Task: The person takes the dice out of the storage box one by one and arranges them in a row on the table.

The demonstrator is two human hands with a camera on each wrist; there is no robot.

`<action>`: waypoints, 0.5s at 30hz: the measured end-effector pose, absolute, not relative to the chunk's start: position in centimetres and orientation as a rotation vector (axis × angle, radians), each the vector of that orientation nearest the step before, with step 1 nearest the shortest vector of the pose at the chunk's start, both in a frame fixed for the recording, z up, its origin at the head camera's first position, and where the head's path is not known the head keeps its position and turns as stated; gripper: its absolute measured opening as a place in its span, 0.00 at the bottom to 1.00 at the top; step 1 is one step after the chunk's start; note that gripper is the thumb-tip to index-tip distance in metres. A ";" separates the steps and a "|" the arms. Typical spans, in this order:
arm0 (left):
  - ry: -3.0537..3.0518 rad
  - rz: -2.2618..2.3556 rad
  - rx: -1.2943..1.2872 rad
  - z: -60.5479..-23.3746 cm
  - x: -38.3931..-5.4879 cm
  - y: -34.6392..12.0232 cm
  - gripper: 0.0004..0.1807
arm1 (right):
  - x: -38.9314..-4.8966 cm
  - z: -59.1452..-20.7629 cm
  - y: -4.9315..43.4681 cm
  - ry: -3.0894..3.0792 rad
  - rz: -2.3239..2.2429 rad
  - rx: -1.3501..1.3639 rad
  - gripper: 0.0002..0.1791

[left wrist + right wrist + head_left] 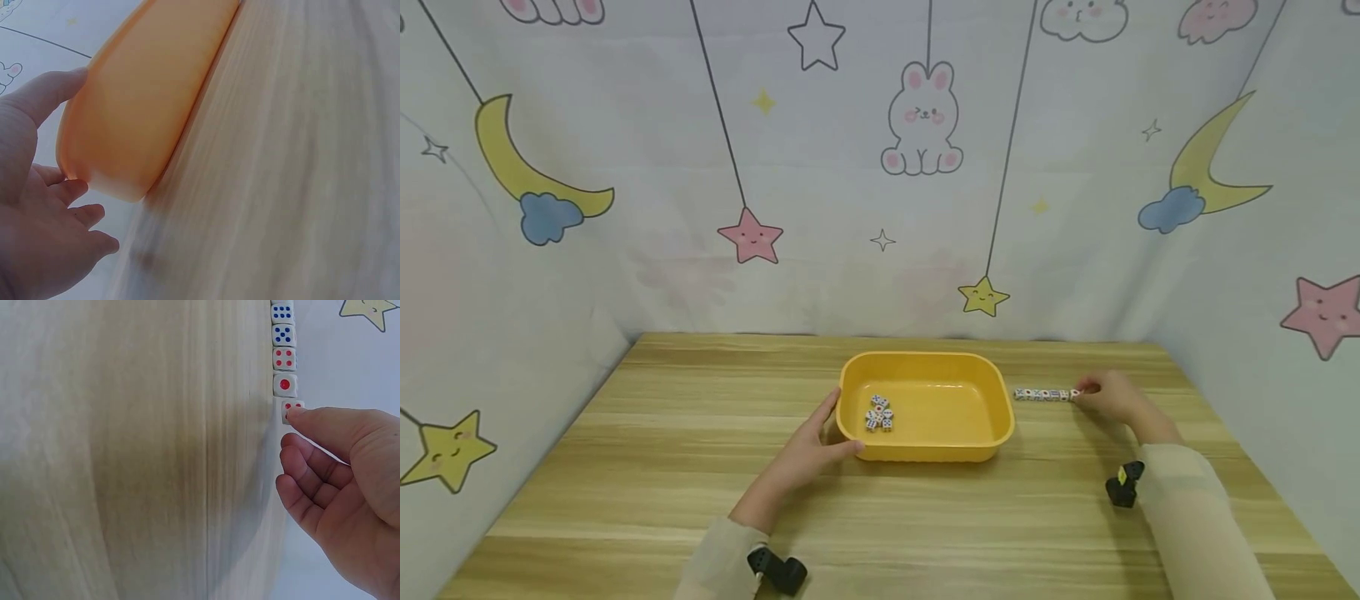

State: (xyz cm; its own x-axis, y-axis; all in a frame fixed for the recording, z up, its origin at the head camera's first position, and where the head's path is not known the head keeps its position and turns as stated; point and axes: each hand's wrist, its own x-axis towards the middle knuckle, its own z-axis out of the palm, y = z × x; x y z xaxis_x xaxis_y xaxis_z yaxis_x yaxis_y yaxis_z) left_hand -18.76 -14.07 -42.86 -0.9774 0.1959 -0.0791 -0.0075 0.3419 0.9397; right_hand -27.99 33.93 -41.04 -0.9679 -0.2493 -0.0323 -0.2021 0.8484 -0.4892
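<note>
A yellow plastic basin point(925, 452) stands on the table with a small cluster of white dice point(878, 414) lying in its left part. My left hand point(805, 454) holds the basin's left near corner, thumb at the near rim and fingers along the left side; the left wrist view shows the thumb point(56, 90) against the rim. To the basin's right, a row of white dice point(1041, 394) runs sideways. At its right end my right hand point(1112, 397) pinches a die point(293, 404) with red pips, slightly offset from the neighbouring one-pip die point(285, 385).
The wood-grain table point(700, 417) reaches back to a pale cloth backdrop point(820, 167) printed with stars, moons and a rabbit. Black wrist cameras point(777, 571) are strapped over both sleeves point(1195, 508).
</note>
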 end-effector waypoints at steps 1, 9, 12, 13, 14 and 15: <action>2.423 1.696 0.172 -42.9 -18.8 -14.1 0.53 | -28.0 -41.1 33.9 2.932 -0.754 -0.360 0.12; 2.418 1.693 0.173 -43.0 -18.8 -14.1 0.53 | -27.8 -41.1 33.5 2.946 -0.740 -0.367 0.10; 2.421 1.696 0.175 -43.0 -18.8 -14.1 0.53 | -27.8 -41.1 33.4 2.948 -0.745 -0.374 0.10; 2.422 1.698 0.175 -42.9 -18.7 -14.1 0.53 | -27.9 -41.1 33.4 2.950 -0.743 -0.376 0.10; 2.422 1.699 0.175 -42.9 -18.7 -14.1 0.53 | -27.9 -41.1 33.4 2.949 -0.742 -0.380 0.10; 2.426 1.696 0.174 -42.9 -18.7 -14.1 0.53 | -27.9 -41.2 33.4 2.948 -0.743 -0.378 0.11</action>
State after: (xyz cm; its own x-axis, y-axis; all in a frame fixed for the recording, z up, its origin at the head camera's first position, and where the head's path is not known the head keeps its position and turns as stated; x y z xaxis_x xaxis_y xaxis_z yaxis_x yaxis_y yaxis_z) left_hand -18.65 -14.09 -42.87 -0.9776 0.1958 -0.0770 -0.0050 0.3443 0.9389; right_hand -27.94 33.41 -41.17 -0.9665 -0.2562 -0.0152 -0.2183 0.8520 -0.4758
